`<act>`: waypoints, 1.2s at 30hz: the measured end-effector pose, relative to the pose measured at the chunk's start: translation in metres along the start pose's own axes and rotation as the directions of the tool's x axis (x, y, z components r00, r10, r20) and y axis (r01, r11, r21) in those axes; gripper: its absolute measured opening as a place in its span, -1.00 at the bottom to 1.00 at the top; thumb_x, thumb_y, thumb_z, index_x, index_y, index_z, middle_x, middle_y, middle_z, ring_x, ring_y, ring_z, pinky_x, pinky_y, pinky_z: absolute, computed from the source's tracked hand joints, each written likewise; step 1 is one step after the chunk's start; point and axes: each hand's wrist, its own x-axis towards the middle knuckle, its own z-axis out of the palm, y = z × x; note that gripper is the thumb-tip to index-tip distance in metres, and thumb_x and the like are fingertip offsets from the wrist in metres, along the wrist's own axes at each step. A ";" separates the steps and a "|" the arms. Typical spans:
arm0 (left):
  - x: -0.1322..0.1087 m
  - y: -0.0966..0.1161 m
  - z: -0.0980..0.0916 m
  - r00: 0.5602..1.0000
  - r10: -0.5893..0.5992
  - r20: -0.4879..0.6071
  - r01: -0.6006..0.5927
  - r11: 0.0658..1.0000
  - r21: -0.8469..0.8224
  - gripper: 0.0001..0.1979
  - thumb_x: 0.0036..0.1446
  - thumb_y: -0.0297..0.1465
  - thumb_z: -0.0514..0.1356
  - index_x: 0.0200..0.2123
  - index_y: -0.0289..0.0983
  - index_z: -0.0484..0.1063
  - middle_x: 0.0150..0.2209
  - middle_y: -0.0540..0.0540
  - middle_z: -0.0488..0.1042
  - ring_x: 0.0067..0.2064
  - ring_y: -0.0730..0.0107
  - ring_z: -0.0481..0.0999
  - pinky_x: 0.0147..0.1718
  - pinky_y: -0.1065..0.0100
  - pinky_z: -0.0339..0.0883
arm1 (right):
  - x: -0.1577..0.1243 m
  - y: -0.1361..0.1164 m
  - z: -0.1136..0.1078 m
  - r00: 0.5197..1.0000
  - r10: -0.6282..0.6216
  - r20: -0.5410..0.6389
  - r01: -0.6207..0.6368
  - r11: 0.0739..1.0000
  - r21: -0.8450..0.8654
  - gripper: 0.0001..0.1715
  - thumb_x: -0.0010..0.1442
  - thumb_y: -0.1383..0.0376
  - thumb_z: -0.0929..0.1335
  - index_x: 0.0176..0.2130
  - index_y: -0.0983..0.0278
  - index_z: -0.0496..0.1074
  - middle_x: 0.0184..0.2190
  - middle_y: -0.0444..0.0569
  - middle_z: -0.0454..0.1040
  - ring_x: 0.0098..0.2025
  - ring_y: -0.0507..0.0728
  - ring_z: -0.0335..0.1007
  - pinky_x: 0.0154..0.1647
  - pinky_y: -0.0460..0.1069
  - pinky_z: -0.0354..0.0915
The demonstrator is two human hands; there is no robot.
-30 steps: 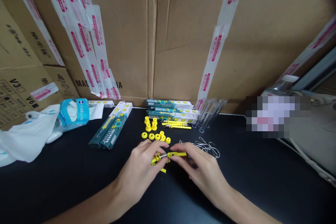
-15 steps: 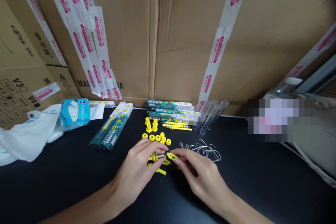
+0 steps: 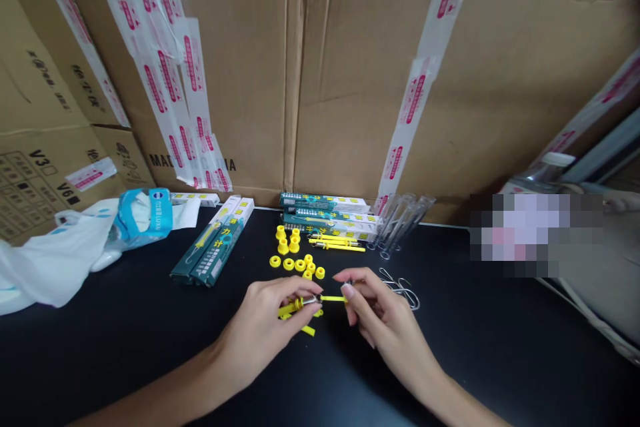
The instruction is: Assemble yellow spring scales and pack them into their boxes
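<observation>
My left hand is closed around a yellow plastic rod with a metal spring at its right end. A narrow yellow plastic strip reaches from the spring's tip to my right hand. The right thumb and fingers are closed at the strip's far end, partly hiding it. Whether the strip is hooked to the spring I cannot tell. Under my left fingers lie loose yellow plastic pieces, mostly covered. Just beyond my hands are several yellow rings and yellow collars.
Bent metal hooks lie right of my right hand. Behind them lean clear tubes. Finished-looking yellow rods with springs lie before green-and-white boxes. More boxes and a tissue pack are left. Cardboard walls the back.
The yellow strip has turned from flat-side-up to a thin, nearly level line. My right fingers have shifted up and right along it, now covering the small metal pieces behind.
</observation>
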 end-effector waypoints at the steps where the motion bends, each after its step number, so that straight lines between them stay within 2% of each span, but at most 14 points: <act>1: 0.001 0.001 -0.001 0.999 -0.032 0.028 0.033 0.999 -0.020 -0.84 0.18 -0.43 0.26 -0.18 -0.17 0.60 -0.28 0.04 0.66 -0.28 0.36 0.63 -0.26 0.44 0.48 | 0.001 0.000 0.000 1.000 0.013 -0.001 -0.013 0.999 0.030 -0.62 0.38 -0.01 0.24 -0.05 0.19 0.37 -0.58 -0.25 0.28 -0.63 0.01 0.12 -0.64 -0.10 0.01; 6: 0.002 0.003 -0.001 0.978 -0.097 0.183 0.118 0.987 -0.106 -0.75 0.18 -0.38 0.23 -0.08 -0.21 0.59 -0.36 0.02 0.64 -0.34 0.36 0.61 -0.28 0.42 0.45 | 0.003 0.000 0.001 0.999 0.047 -0.005 -0.047 0.994 0.101 -0.60 0.34 -0.04 0.27 -0.09 0.21 0.36 -0.67 -0.30 0.23 -0.66 0.00 0.04 -0.65 -0.11 -0.03; 9: 0.002 0.004 -0.001 0.974 -0.096 0.204 0.117 0.989 -0.090 -0.77 0.18 -0.32 0.25 -0.11 -0.21 0.60 -0.42 0.05 0.58 -0.42 0.41 0.53 -0.39 0.46 0.38 | 0.002 0.001 0.002 1.000 0.025 0.002 -0.025 0.997 0.078 -0.62 0.35 -0.02 0.27 -0.09 0.21 0.36 -0.67 -0.29 0.25 -0.65 -0.01 0.06 -0.65 -0.12 -0.02; 13: 0.003 0.007 -0.003 0.983 -0.019 0.184 0.029 0.998 -0.052 -0.82 0.26 -0.29 0.20 -0.26 -0.21 0.59 -0.36 0.05 0.58 -0.35 0.42 0.52 -0.36 0.48 0.30 | -0.001 0.000 0.005 0.999 -0.027 0.033 0.025 0.997 0.071 -0.64 0.36 -0.01 0.27 -0.09 0.21 0.36 -0.60 -0.26 0.31 -0.64 -0.02 0.12 -0.65 -0.13 0.04; 17: 0.004 0.006 -0.004 0.997 0.033 0.073 -0.036 0.999 0.035 -0.79 0.28 -0.34 0.15 -0.37 -0.23 0.53 -0.41 0.06 0.54 -0.35 0.42 0.52 -0.35 0.48 0.28 | -0.001 -0.004 0.000 0.998 -0.065 0.006 0.065 0.996 0.057 -0.66 0.36 0.01 0.27 -0.07 0.19 0.35 -0.47 -0.18 0.40 -0.62 -0.01 0.24 -0.65 -0.12 0.18; 20: 0.005 0.003 -0.005 1.000 -0.012 0.003 0.012 0.999 0.043 -0.78 0.29 -0.32 0.12 -0.39 -0.22 0.48 -0.45 0.06 0.52 -0.40 0.40 0.52 -0.38 0.47 0.31 | 0.006 -0.006 -0.015 0.981 -0.184 -0.065 0.175 0.978 -0.116 -0.72 0.37 0.07 0.28 -0.07 0.19 0.37 -0.41 -0.11 0.47 -0.53 0.06 0.37 -0.55 -0.07 0.33; 22: 0.006 0.000 -0.005 0.999 -0.041 -0.026 0.041 0.999 0.009 -0.76 0.30 -0.30 0.10 -0.38 -0.22 0.46 -0.43 0.04 0.56 -0.38 0.38 0.56 -0.40 0.47 0.35 | 0.013 -0.005 -0.030 0.938 -0.342 -0.064 0.298 0.885 -0.358 -0.83 0.37 0.17 0.31 -0.14 0.20 0.43 -0.36 -0.05 0.51 -0.43 0.11 0.42 -0.37 0.00 0.38; 24: 0.008 -0.003 -0.006 0.998 -0.042 -0.041 0.041 0.999 -0.009 -0.75 0.32 -0.29 0.08 -0.34 -0.21 0.48 -0.40 0.02 0.59 -0.37 0.37 0.58 -0.43 0.47 0.36 | 0.019 -0.004 -0.044 0.887 -0.455 0.074 0.423 0.740 -0.523 -0.86 0.36 0.24 0.32 -0.18 0.20 0.48 -0.34 -0.01 0.54 -0.28 0.18 0.44 -0.22 0.08 0.37; 26: 0.010 -0.005 -0.007 0.998 -0.023 -0.065 0.023 1.000 0.006 -0.76 0.33 -0.29 0.06 -0.25 -0.21 0.52 -0.40 0.01 0.60 -0.38 0.37 0.58 -0.44 0.46 0.37 | 0.022 -0.003 -0.055 0.867 -0.459 0.196 0.472 0.628 -0.619 -0.91 0.32 0.27 0.37 -0.17 0.21 0.49 -0.29 0.00 0.57 -0.21 0.23 0.41 -0.17 0.14 0.34; 28: 0.011 -0.005 -0.008 0.996 -0.015 -0.093 0.017 1.000 0.026 -0.75 0.33 -0.30 0.06 -0.16 -0.21 0.53 -0.41 0.02 0.60 -0.37 0.36 0.59 -0.37 0.44 0.39 | 0.023 -0.002 -0.060 0.869 -0.422 0.259 0.472 0.547 -0.691 -0.92 0.27 0.26 0.43 -0.20 0.21 0.50 -0.29 -0.01 0.58 -0.20 0.25 0.40 -0.18 0.16 0.31; 32: 0.011 0.000 -0.009 0.990 -0.071 -0.125 0.075 0.997 0.023 -0.80 0.23 -0.26 0.17 -0.25 -0.20 0.56 -0.30 0.00 0.63 -0.32 0.33 0.58 -0.35 0.42 0.37 | 0.021 -0.001 -0.058 0.887 -0.372 0.273 0.436 0.486 -0.757 -0.80 0.17 0.19 0.50 -0.25 0.23 0.50 -0.34 -0.02 0.56 -0.24 0.25 0.39 -0.21 0.14 0.26; 36: 0.011 0.003 -0.011 0.986 -0.124 -0.114 0.125 0.992 -0.005 -0.84 0.18 -0.26 0.25 -0.32 -0.20 0.57 -0.32 0.03 0.63 -0.32 0.32 0.57 -0.34 0.41 0.34 | 0.022 0.002 -0.052 0.891 -0.378 0.253 0.425 0.495 -0.758 -0.81 0.17 0.21 0.51 -0.28 0.27 0.53 -0.39 0.00 0.54 -0.27 0.27 0.37 -0.23 0.16 0.25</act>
